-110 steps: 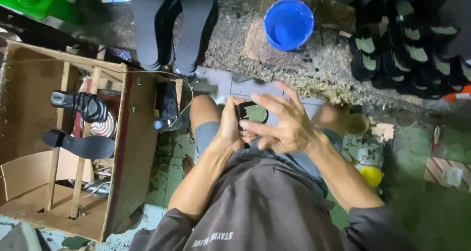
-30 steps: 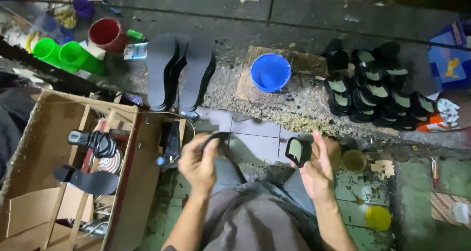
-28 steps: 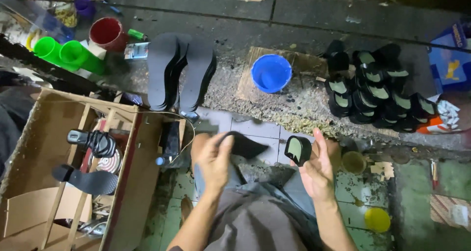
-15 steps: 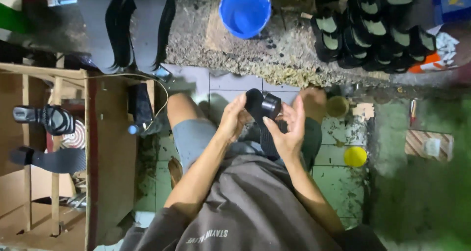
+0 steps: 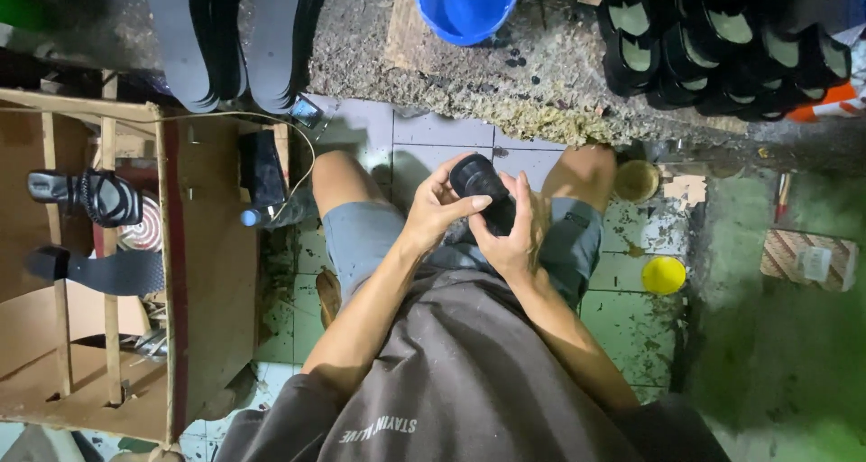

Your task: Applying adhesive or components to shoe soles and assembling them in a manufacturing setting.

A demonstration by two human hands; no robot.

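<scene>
A black shoe sole piece point(image 5: 478, 185) is held over my lap between both hands. My left hand point(image 5: 435, 206) grips its left side with the thumb and fingers curled over the top edge. My right hand point(image 5: 514, 234) clasps it from the right and below. I sit with bare knees apart, in grey shorts and a grey shirt. Part of the black piece is hidden behind my fingers.
A blue bucket point(image 5: 465, 2) stands ahead on a rough ledge. Stacked black insoles point(image 5: 230, 33) lie at upper left, several black and green shoe parts point(image 5: 713, 47) at upper right. A cardboard box point(image 5: 194, 272) with sandals stands to my left. A yellow lid point(image 5: 664, 275) lies on the tiled floor.
A second ago my hands were apart, each with a black piece; now both are together on one black piece. The view has tilted down toward my lap.
</scene>
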